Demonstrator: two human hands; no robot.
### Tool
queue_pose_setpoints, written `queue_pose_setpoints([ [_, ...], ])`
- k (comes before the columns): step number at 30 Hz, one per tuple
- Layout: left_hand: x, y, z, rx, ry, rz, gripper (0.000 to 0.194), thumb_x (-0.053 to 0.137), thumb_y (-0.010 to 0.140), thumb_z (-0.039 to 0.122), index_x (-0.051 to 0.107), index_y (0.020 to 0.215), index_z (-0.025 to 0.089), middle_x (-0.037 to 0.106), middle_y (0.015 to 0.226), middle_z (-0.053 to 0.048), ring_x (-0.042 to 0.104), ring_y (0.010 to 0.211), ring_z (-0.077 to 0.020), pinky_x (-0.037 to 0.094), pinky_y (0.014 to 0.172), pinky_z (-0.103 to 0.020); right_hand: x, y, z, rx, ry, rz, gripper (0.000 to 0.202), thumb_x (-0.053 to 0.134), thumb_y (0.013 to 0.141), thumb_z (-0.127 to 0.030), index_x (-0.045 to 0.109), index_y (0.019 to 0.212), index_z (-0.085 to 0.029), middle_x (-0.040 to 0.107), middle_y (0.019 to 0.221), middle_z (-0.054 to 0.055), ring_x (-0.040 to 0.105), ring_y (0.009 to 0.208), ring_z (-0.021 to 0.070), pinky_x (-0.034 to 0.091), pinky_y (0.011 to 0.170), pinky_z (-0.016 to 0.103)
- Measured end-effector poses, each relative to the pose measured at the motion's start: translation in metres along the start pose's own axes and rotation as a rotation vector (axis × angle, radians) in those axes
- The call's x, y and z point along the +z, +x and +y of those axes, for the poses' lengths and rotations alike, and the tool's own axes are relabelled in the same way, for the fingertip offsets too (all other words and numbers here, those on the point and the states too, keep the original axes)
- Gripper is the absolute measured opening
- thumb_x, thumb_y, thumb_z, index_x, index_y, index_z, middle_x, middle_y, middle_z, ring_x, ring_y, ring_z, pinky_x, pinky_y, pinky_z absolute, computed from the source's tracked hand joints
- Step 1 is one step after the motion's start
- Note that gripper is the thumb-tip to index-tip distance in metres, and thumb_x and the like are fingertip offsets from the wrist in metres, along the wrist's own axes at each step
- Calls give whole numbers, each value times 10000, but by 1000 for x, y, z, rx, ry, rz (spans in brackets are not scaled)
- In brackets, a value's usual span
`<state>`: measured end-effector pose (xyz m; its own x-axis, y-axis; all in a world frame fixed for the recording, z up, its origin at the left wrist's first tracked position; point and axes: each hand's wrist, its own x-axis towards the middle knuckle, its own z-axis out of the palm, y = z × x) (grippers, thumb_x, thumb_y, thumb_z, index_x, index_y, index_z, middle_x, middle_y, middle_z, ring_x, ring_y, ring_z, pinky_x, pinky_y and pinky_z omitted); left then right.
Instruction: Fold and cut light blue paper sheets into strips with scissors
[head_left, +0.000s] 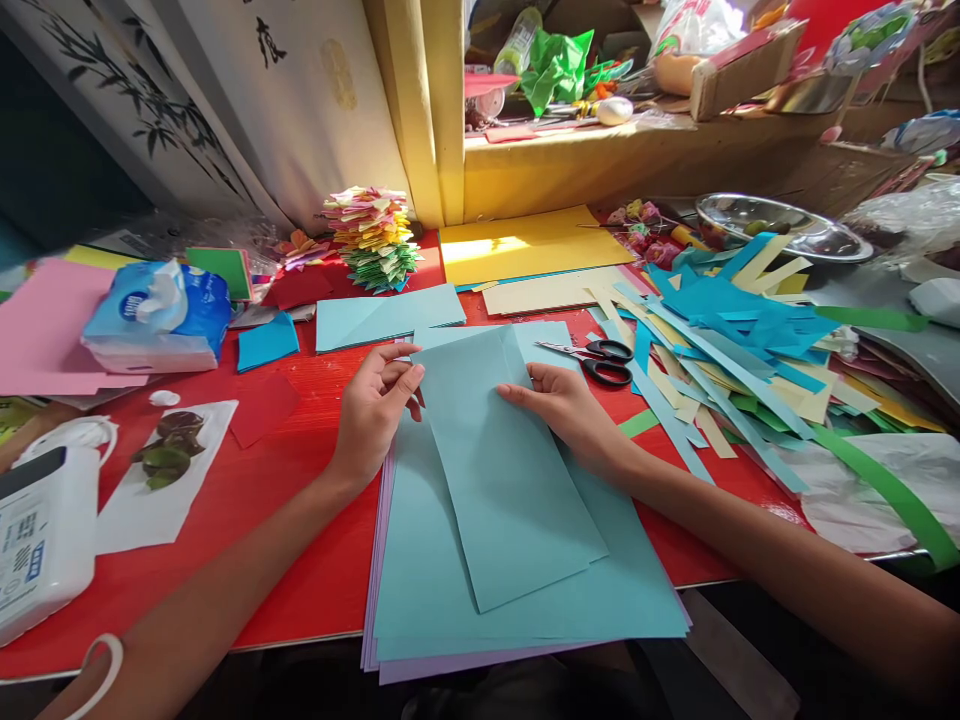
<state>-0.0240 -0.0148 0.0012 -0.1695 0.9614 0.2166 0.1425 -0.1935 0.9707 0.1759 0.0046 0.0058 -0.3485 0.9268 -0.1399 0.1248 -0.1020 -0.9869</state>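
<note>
A folded sheet of light blue paper (517, 480) is held at a slant above a larger stack of light blue paper (420, 560). My left hand (379, 405) is at its upper left corner, fingers curled, with thumb and index finger at the edge. On the upper right edge, my right hand (570, 410) grips the folded sheet, thumb on top and fingers underneath. Lilac sheets (420, 668) show under the stack, which overhangs the table's front edge. Black-handled scissors (607, 362) lie just beyond my right hand.
Paper strips (720, 340) pile up on the right of the red table (300, 520). At the back are a stacked-paper tower (375, 240), yellow card (517, 245) and a metal bowl (817, 235). Leftward are a tissue pack (161, 315) and a white device (49, 545).
</note>
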Motion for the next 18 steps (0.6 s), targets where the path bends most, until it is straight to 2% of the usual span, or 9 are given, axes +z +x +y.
queue_pose_setpoints([
  [5, 5, -5, 5, -145, -81, -108, 357, 601, 759, 306, 490, 1086, 215, 600, 692, 19, 584, 617, -127, 492, 571, -248, 0, -1, 0, 3, 28, 11, 332, 669, 652, -484, 567, 759, -186, 609, 667, 16, 589, 633, 174, 447, 465, 251],
  [9, 4, -4, 4, -108, -56, -19, 294, 611, 749, 319, 515, 1002, 203, 624, 704, 10, 615, 655, -151, 500, 611, -270, 1, 0, 0, 35, 57, -64, 313, 671, 656, -469, 581, 737, -180, 628, 683, 29, 607, 665, 179, 481, 511, 265],
  [12, 3, -2, 5, -100, -79, 6, 348, 621, 745, 310, 500, 1054, 208, 641, 741, 3, 630, 709, -159, 502, 626, -261, 0, 1, -1, 41, 69, -94, 311, 670, 663, -459, 595, 747, -169, 639, 711, 41, 615, 686, 186, 496, 536, 276],
  [15, 4, -4, 7, -236, -126, -149, 465, 624, 748, 318, 451, 1169, 224, 671, 845, -26, 643, 751, -180, 515, 618, -276, -1, 1, -1, 22, 153, -72, 308, 658, 683, -449, 608, 811, -173, 654, 782, 45, 625, 703, 186, 511, 569, 289],
  [18, 7, -8, 6, -377, -133, -313, 426, 652, 725, 338, 525, 1102, 187, 686, 850, -49, 650, 731, -193, 530, 636, -306, -4, 2, -2, -33, 259, -24, 303, 651, 696, -438, 617, 864, -188, 661, 863, 41, 633, 737, 179, 527, 651, 308],
])
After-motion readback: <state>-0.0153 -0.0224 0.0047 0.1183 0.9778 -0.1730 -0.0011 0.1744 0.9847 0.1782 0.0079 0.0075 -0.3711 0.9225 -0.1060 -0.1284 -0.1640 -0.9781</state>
